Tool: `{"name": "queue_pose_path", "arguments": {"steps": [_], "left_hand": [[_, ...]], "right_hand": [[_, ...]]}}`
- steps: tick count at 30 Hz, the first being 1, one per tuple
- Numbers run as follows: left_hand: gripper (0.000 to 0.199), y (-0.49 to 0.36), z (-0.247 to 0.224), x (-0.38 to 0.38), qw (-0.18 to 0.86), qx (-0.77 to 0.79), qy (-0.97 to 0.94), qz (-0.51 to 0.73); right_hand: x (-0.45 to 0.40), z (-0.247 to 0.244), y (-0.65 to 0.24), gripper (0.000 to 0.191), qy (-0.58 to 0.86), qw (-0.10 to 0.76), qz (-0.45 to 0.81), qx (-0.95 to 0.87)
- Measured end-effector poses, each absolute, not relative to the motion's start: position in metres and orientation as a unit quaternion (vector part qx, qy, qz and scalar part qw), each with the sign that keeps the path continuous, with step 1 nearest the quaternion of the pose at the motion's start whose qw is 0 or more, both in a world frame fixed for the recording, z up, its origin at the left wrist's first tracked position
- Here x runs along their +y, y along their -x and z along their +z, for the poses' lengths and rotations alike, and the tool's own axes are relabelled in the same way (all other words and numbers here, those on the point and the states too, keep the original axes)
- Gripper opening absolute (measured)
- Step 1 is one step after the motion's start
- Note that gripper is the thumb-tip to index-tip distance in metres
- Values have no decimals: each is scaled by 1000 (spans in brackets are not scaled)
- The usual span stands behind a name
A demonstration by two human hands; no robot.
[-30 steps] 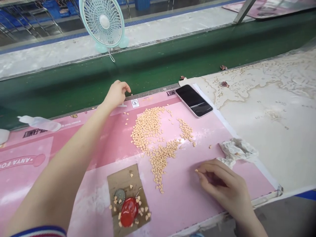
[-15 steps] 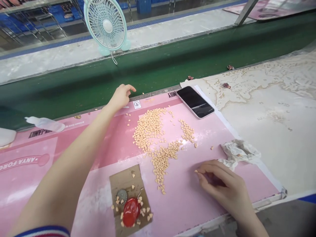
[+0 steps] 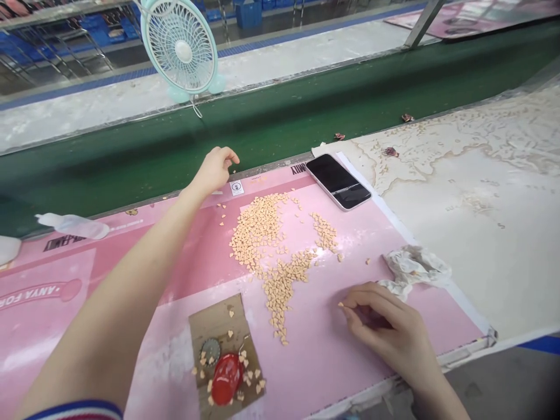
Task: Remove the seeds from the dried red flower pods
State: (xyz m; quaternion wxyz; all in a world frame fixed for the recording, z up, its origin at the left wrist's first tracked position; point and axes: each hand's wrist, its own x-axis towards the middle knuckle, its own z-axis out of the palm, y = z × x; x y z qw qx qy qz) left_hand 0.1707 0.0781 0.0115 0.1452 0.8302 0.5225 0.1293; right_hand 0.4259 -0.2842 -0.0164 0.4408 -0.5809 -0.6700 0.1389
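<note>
Pinch at the mat: my right hand (image 3: 378,326) presses thumb and forefinger (image 3: 349,309) onto one tiny tan heart-shaped piece (image 3: 340,304), a light, steady hold suiting something this small. The main heap of pieces (image 3: 258,230) lies mid-mat, on the pink mat (image 3: 144,274), clear of that hand. My left hand (image 3: 214,170) is half-spread at the far edge. A squeeze bottle (image 3: 72,226) lies near the left corner, contents unclear. More pieces ring a glossy red oval (image 3: 226,379) on brown cardboard (image 3: 210,318).

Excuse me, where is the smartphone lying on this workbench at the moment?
In the head view, the smartphone lies screen up at the far right edge of the pink mat, beside the heap of small heart-shaped pieces.
</note>
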Motion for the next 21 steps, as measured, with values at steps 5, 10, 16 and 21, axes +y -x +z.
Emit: {"name": "queue_pose_path", "arguments": {"steps": [5, 10, 16, 21], "left_hand": [[42, -151, 5, 78, 141, 545, -819, 111], [43, -167, -13, 77, 142, 515, -840, 99], [42, -174, -17, 78, 155, 496, -846, 118], [41, -175, -15, 81, 155, 505, -840, 127]], "right_hand": [[-284, -17, -425, 15, 569, 450, 139, -674], [-283, -17, -424, 15, 574, 447, 143, -671], [-283, -17, -424, 15, 577, 448, 142, -668], [-282, -16, -423, 15, 575, 449, 143, -669]]}}
